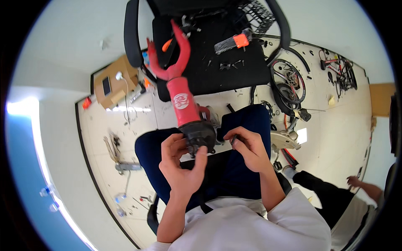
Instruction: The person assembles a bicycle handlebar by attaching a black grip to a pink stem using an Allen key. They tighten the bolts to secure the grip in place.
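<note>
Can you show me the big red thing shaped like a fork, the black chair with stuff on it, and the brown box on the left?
Red fork-shaped part (177, 88): head view, on its thick stem.
Black chair (236, 77): head view, on its bare seat.
Brown box (117, 88): head view, on its cardboard side.

The single view looks down from the person's head, close above the left hand (182, 167) and right hand (250, 154), facing forward across the chair seat (209, 79)'s near edge.
</note>
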### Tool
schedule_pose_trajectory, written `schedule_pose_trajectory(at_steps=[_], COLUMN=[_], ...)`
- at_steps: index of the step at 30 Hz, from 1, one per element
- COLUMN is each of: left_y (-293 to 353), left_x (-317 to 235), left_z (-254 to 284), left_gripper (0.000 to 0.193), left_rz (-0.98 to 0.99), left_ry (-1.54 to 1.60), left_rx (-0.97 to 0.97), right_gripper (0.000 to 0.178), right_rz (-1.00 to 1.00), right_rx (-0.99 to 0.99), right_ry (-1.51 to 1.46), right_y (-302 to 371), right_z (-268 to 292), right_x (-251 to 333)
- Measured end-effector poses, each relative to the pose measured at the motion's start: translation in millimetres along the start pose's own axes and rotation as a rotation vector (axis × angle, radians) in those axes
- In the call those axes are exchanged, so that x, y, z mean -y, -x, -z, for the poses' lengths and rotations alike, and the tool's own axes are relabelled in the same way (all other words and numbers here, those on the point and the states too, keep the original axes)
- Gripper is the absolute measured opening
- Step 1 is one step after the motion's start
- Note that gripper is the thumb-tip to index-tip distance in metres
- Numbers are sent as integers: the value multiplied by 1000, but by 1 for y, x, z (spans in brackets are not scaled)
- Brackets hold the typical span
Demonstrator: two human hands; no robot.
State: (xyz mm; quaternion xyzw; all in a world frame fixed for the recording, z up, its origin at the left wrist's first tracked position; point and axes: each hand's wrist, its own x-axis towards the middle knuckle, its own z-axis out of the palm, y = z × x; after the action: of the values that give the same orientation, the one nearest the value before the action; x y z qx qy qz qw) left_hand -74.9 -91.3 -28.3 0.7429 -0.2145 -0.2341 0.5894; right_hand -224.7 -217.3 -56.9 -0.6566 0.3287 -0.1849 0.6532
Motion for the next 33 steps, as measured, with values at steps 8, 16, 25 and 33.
schedule_pose_trajectory(at_steps=[8, 16, 25, 33], left_y=[1, 2, 3, -6], left_x=[13, 45, 39, 36], left_z=[5, 15, -11, -12], left_gripper=[44, 39, 25, 28], left_rz=[17, -105, 117, 235], left_ry=[121, -186, -57, -101], left_rx=[4, 22, 25, -3], right_gripper=[14, 28, 42, 33], right_rz=[138, -151, -613, -1022], right_rx=[-378, -515, -81, -70], right_ry=[159, 593, 529, 639], right_y=[15, 19, 6, -18], right_z=[80, 223, 172, 130], right_x=[22, -58, -336, -466])
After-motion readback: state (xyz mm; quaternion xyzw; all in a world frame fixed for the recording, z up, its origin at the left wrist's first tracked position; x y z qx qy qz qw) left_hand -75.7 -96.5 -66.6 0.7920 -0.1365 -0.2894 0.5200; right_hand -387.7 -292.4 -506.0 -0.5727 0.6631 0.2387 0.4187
